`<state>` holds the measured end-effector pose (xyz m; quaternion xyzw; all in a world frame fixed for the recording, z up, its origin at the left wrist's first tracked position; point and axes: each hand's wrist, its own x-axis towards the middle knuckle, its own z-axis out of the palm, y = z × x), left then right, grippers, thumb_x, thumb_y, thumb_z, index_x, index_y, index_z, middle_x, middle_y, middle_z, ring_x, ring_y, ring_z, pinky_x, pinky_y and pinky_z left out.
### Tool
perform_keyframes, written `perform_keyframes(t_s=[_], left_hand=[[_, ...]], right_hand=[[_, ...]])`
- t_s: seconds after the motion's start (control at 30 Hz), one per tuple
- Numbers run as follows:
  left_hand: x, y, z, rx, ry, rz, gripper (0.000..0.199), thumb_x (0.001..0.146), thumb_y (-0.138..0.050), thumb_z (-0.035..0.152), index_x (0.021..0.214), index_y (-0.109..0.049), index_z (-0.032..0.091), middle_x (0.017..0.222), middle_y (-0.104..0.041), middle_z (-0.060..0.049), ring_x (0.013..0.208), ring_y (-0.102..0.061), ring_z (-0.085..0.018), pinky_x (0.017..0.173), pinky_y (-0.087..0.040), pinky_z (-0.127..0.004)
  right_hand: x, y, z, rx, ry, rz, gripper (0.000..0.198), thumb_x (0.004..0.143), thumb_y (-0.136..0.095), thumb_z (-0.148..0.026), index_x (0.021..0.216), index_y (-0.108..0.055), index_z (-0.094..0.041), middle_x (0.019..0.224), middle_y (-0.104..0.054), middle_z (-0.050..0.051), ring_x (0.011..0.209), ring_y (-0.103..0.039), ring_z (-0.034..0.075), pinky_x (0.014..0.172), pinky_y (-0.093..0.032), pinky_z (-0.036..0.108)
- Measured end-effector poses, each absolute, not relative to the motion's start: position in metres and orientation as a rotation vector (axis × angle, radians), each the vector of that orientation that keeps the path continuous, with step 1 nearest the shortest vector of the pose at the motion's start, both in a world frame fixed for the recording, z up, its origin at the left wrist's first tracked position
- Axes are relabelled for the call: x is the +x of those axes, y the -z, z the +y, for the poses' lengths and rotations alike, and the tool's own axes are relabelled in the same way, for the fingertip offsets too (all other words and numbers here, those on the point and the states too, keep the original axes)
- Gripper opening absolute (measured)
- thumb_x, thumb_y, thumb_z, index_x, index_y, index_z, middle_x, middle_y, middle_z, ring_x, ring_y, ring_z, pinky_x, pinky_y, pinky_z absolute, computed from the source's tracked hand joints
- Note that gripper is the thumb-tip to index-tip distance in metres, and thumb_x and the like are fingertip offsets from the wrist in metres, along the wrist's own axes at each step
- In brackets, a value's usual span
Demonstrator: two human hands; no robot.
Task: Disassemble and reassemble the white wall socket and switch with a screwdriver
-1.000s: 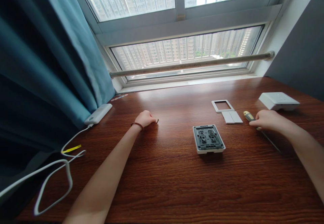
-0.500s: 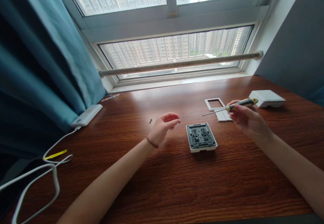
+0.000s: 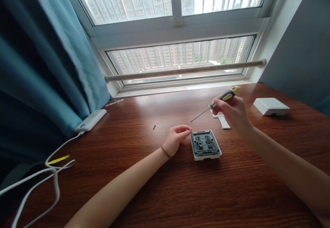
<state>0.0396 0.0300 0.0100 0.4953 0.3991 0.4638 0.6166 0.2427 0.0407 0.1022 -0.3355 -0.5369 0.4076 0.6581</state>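
Observation:
Beside the far left corner of a wall switch [image 3: 205, 145] with a grey inner plate and white base, my left hand [image 3: 175, 139] pinches a tiny screw [image 3: 190, 129] between thumb and fingertips. My right hand [image 3: 233, 112] grips a screwdriver [image 3: 223, 97] by its grey and yellow handle. The screwdriver's thin shaft slants down to the left, its tip a little above the pinched screw and apart from it. Another screw [image 3: 154, 127] lies on the table to the left. White switch cover parts [image 3: 223, 122] lie partly hidden behind my right hand.
A white box-shaped switch [image 3: 271, 106] sits at the right of the wooden table [image 3: 144, 186]. On the left are a white power bank [image 3: 90, 120], a white cable [image 3: 58, 176] with a yellow tie [image 3: 58, 159], and a blue curtain [image 3: 64, 49]. A rail [image 3: 185, 70] crosses the window.
My left hand has moved right, bringing the screw to the switch's corner. My right hand has come left, and the screwdriver now tilts more steeply, tip down, near the screw.

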Motion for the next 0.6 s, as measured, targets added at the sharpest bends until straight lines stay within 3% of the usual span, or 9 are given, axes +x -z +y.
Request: perform_keyframes(t_s=[0.2,0.6], left_hand=[[0.038,-0.010,0.026,1.271,-1.073,0.799,0.014,0.065,-0.072,0.029,0.066,-0.068,0.016,0.074,-0.058,0.000,0.072,-0.050,-0.012,0.072,-0.037,-0.024],[0.037,-0.009,0.026,1.266,-1.041,0.766,0.013,0.067,-0.071,0.028,0.067,-0.068,0.015,0.076,-0.056,-0.001,0.073,-0.049,-0.012,0.071,-0.036,-0.024]], right_hand=[[0.242,-0.074,0.045,-0.809,-1.022,-1.225,0.016,0.067,-0.072,-0.025,0.067,-0.063,-0.012,0.054,-0.062,0.000,0.044,-0.056,0.011,0.042,-0.046,0.023],[0.244,-0.074,0.044,-0.831,-1.060,-1.261,0.014,0.068,-0.072,-0.024,0.069,-0.063,-0.014,0.056,-0.063,0.000,0.043,-0.057,0.010,0.043,-0.048,0.023]])
